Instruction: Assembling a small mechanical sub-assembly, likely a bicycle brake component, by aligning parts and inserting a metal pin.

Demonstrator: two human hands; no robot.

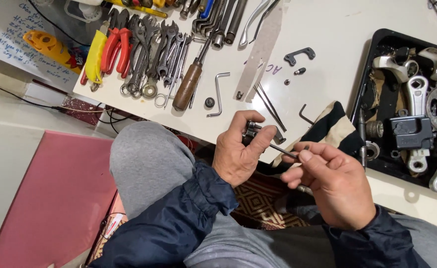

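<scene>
Hands meet just off the near edge of the white bench (327, 30), above the person's lap. The left hand (238, 151) has its fingers curled tight around a small dark metal part (254, 130), thumb laid over it. The right hand (330, 181) pinches a thin metal rod (284, 151) between thumb and forefinger, the other fingers folded in. The rod's long axis runs slightly down from left to right, its far end pointing up-left into the metal part, its near end hidden in the right fingers (how deep it sits in the part cannot be told).

At the bench's far left corner lies a white sheet with blue handwriting (7, 30), with a yellow-orange tool (50, 47) on it. Beside it a row of red-handled pliers (116, 47) and grey spanners (151, 59) lies fanned toward the near edge, then a wooden-handled screwdriver (187, 85) and a bent hex key (218, 94). A black tray (372, 64) at the right edge holds silver cranks and fittings. A striped cloth (330, 126) hangs over the near edge.
</scene>
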